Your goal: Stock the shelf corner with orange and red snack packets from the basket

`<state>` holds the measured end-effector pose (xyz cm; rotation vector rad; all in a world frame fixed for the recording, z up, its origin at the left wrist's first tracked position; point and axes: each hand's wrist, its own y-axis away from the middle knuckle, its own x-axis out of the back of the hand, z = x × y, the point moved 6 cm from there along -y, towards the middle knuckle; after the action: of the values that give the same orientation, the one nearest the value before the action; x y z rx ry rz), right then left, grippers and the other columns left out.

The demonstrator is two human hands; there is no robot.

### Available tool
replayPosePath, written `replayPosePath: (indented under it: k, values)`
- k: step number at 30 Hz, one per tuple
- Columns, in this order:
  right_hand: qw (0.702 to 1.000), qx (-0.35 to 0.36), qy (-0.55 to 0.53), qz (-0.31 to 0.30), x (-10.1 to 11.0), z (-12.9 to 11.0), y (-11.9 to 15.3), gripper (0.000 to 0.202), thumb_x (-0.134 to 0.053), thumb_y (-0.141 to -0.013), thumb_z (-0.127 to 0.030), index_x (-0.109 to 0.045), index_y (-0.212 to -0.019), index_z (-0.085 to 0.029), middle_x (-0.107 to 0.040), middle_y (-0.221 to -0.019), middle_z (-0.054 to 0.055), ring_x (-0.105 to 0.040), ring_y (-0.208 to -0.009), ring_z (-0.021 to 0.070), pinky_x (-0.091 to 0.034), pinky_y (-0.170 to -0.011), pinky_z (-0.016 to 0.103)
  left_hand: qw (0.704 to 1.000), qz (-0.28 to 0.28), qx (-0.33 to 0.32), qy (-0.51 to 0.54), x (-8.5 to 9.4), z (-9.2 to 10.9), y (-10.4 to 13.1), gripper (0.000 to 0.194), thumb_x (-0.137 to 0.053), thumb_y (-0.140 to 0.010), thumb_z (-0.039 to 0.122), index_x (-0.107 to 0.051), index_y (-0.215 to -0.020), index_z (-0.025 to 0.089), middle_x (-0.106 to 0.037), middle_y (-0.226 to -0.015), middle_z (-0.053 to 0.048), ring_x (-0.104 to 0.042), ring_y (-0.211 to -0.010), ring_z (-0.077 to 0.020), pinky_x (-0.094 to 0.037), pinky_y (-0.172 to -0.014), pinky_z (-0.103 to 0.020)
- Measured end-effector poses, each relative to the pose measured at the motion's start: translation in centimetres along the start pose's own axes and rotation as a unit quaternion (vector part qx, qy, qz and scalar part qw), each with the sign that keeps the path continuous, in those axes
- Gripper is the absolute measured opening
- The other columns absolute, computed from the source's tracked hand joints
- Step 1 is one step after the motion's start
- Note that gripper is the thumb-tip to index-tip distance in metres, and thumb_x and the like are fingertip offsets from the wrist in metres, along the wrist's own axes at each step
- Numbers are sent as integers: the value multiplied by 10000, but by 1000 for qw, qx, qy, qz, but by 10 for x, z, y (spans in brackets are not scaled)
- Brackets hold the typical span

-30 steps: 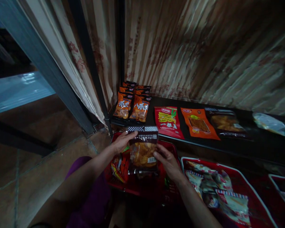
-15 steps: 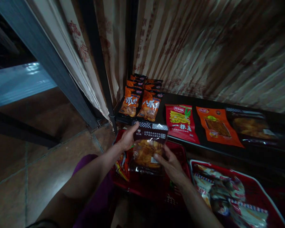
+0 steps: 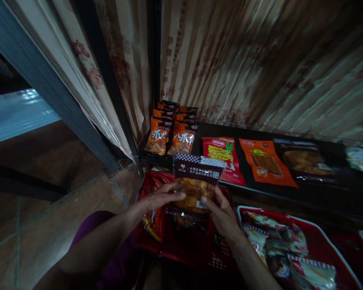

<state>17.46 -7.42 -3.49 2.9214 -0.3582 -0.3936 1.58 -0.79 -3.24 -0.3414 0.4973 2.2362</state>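
Observation:
A dark brown snack bag [image 3: 196, 183] with a clear window and a checkered top edge is held upright between both hands. My left hand [image 3: 166, 195] grips its left side, fingers lying across the front. On the lower right side, my right hand [image 3: 219, 205] holds it with the thumb on the front near a white label. Below the bag is a red basket [image 3: 175, 245] with red and yellow packets [image 3: 154, 221] at its left and another packet partly hidden under the bag.
Orange-black bags [image 3: 183, 139] stand in rows on a dark shelf [image 3: 260, 183]. Right of them lie a red bag [image 3: 226, 157], an orange bag [image 3: 268, 163], a brown bag [image 3: 305, 161] and a pale packet [image 3: 361, 159]. A second red basket [image 3: 329, 237] holds several white packets. A metal post stands left.
My left hand has moved from the bag's upper left corner down to its left side, fingers now across the front. The view has shifted a little to the right.

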Motion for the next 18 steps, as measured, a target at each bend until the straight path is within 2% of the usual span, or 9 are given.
replayPosePath:
  k: [3, 7, 10, 18]
  values:
    - [1000, 11, 9, 11, 6, 0, 0, 614, -726, -733, -448, -524, -1293, -301, -608, -1298, 44, -559, -1185, 277, -467, -978, 408, 1000, -14, 12, 14, -9, -4, 0, 588, -740, -702, 440, -595, -1223, 210, -627, -1245, -80, -568, -1155, -269, -406, -1002, -394]
    - [999, 10, -14, 47, 13, -3, -3, 489, -672, -755, -526, -620, -1181, -291, -663, -1215, 51, -601, -1125, 280, -500, -923, 410, 999, 32, 24, 4, -7, -8, -4, 551, -738, -682, 487, -644, -1123, 170, -648, -1201, -93, -577, -1131, -279, -407, -997, -402]
    - [998, 20, -30, 60, 14, -10, -4, 464, -712, -727, -499, -654, -1132, -280, -691, -1160, 54, -630, -1071, 284, -518, -883, 409, 998, 47, 28, -1, -7, -8, -6, 543, -745, -672, 487, -654, -1103, 170, -659, -1180, -93, -578, -1126, -283, -404, -993, -405]
    - [992, 33, -64, 101, 21, -22, -5, 406, -742, -723, -411, -673, -1101, -278, -735, -1027, 35, -669, -957, 272, -540, -810, 415, 999, 4, 1, 39, -20, -3, -17, 646, -799, -643, 369, -582, -1235, 223, -661, -1177, -78, -595, -1108, -261, -393, -998, -390]
